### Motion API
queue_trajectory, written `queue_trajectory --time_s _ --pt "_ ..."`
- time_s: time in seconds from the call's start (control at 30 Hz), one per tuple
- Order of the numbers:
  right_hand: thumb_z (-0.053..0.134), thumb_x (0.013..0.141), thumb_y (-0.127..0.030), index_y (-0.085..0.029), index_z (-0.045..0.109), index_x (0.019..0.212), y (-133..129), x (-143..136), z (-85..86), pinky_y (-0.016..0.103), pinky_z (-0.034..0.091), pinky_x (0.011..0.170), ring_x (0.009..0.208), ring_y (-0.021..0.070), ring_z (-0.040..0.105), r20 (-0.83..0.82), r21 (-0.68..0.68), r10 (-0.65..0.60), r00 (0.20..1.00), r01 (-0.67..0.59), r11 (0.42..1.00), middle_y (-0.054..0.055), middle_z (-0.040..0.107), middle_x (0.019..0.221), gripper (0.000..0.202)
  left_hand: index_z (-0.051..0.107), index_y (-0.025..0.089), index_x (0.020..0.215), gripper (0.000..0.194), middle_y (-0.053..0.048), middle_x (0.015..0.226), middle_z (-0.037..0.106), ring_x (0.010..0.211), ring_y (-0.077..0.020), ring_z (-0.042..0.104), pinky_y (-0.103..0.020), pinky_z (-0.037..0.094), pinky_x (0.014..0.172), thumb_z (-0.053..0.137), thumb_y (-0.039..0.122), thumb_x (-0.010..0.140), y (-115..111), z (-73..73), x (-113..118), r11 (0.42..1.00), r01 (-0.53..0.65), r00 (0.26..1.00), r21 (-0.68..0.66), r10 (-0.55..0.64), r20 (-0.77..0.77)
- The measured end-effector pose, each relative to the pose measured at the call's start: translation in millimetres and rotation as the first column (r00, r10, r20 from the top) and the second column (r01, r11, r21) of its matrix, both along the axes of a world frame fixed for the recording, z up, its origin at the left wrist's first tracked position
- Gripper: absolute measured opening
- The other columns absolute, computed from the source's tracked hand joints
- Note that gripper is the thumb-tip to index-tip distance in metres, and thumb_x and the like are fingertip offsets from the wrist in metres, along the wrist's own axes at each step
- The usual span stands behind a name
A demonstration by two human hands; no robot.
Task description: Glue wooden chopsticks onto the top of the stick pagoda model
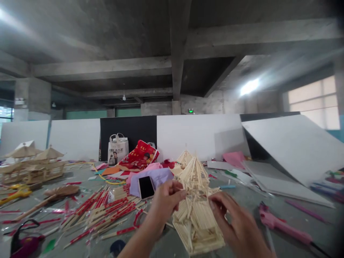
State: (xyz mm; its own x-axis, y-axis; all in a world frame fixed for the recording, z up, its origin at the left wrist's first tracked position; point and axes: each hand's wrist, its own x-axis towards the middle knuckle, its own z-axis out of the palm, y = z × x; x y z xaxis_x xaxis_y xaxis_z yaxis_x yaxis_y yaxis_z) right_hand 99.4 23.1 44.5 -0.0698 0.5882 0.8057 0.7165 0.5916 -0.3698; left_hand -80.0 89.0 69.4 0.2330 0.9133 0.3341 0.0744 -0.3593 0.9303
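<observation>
A model building of pale wooden sticks point(200, 224), with a pointed stick roof point(194, 172) towards its far end, stands on the table between my hands. My left hand point(167, 200) is at its left side, thumb and index finger pinched together close to the sticks. At the right side my right hand point(236, 218) has its fingers bent, thumb and index tips close together by the model. Whatever lies between the fingertips of either hand is too small to make out.
Left of the model lie a phone point(146, 187) on lilac cloth and many red-wrapped sticks point(107, 211). A pink glue gun point(285, 225) with a cord lies at the right. Finished wooden models point(34, 165) and a yellow glue gun point(16, 193) are far left. White boards point(285, 179) lean behind.
</observation>
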Motion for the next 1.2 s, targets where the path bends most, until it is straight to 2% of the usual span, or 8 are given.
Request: queue_trajectory --time_s 0.1,0.17,0.3,0.4,0.6,0.8,1.03,1.2 --pt "0.040 0.085 -0.026 -0.022 0.049 0.088 13 17 9.0 0.027 0.041 0.065 0.072 0.0141 0.051 0.021 -0.018 -0.065 0.998 0.066 0.998 0.001 0.054 0.082 0.011 0.051 0.018 0.078 0.020 0.003 0.059 0.058 0.039 -0.0078 0.046 -0.018 0.031 0.037 0.061 0.029 0.064 6 16.3 23 0.964 -0.133 0.973 0.232 0.172 -0.157" --pt "0.041 0.084 -0.026 -0.022 0.050 0.086 23 24 11.2 0.028 0.041 0.065 0.071 0.0148 0.051 0.049 -0.019 -0.099 0.994 0.100 0.995 0.001 0.054 0.081 0.011 0.051 0.019 0.077 0.017 0.002 0.061 0.061 0.048 -0.0108 0.053 -0.020 0.035 0.044 0.060 0.026 0.065 8 24.2 34 0.918 -0.196 0.918 0.345 0.296 -0.265" --pt "0.040 0.084 -0.026 -0.020 0.050 0.084 38 33 10.9 0.029 0.042 0.065 0.071 0.0151 0.052 0.086 -0.027 -0.123 0.989 0.126 0.992 0.002 0.054 0.082 0.012 0.052 0.020 0.077 0.015 0.001 0.062 0.062 0.062 -0.0153 0.058 -0.023 0.035 0.053 0.059 0.026 0.064 13 34.8 43 0.846 -0.262 0.790 0.463 0.464 -0.400" --pt "0.041 0.084 -0.026 -0.020 0.050 0.086 42 34 10.8 0.030 0.042 0.066 0.072 0.0154 0.052 0.108 -0.011 -0.130 0.986 0.132 0.991 0.002 0.054 0.084 0.011 0.052 0.021 0.076 0.016 0.001 0.064 0.062 0.063 -0.0162 0.058 -0.023 0.034 0.052 0.059 0.028 0.063 17 40.0 46 0.840 -0.275 0.744 0.468 0.494 -0.451" --pt "0.045 0.083 -0.027 -0.019 0.050 0.094 41 25 16.2 0.037 0.040 0.076 0.087 0.0222 0.050 0.256 0.180 -0.206 0.944 0.163 0.970 0.007 0.054 0.090 0.014 0.054 0.021 0.077 0.017 -0.002 0.070 0.064 0.064 -0.0177 0.058 -0.024 0.035 0.053 0.058 0.029 0.063 19 47.3 54 0.829 -0.309 0.700 0.465 0.530 -0.479" --pt "0.056 0.077 -0.035 -0.017 0.046 0.102 50 20 18.7 0.041 0.039 0.079 0.095 0.0259 0.046 0.297 0.202 -0.273 0.915 0.219 0.955 0.009 0.051 0.102 0.033 0.054 0.019 0.080 0.018 -0.003 0.070 0.064 0.061 -0.0168 0.058 -0.025 0.035 0.054 0.058 0.025 0.063 26 46.3 61 0.808 -0.317 0.682 0.496 0.558 -0.473" --pt "0.056 0.077 -0.034 -0.017 0.045 0.104 56 14 21.6 0.041 0.038 0.080 0.097 0.0254 0.045 0.328 0.247 -0.306 0.894 0.231 0.941 0.009 0.051 0.103 0.034 0.055 0.019 0.082 0.021 -0.005 0.074 0.065 0.063 -0.0165 0.059 -0.025 0.036 0.056 0.059 0.027 0.064 31 40.1 62 0.789 -0.335 0.683 0.515 0.579 -0.445" --pt "0.058 0.076 -0.031 -0.016 0.045 0.102 59 12 24.0 0.040 0.037 0.081 0.097 0.0256 0.044 0.329 0.224 -0.303 0.894 0.237 0.945 0.009 0.051 0.104 0.033 0.054 0.020 0.082 0.018 -0.004 0.073 0.064 0.064 -0.0179 0.059 -0.025 0.036 0.055 0.057 0.028 0.067 35 36.4 63 0.777 -0.351 0.682 0.523 0.595 -0.426"
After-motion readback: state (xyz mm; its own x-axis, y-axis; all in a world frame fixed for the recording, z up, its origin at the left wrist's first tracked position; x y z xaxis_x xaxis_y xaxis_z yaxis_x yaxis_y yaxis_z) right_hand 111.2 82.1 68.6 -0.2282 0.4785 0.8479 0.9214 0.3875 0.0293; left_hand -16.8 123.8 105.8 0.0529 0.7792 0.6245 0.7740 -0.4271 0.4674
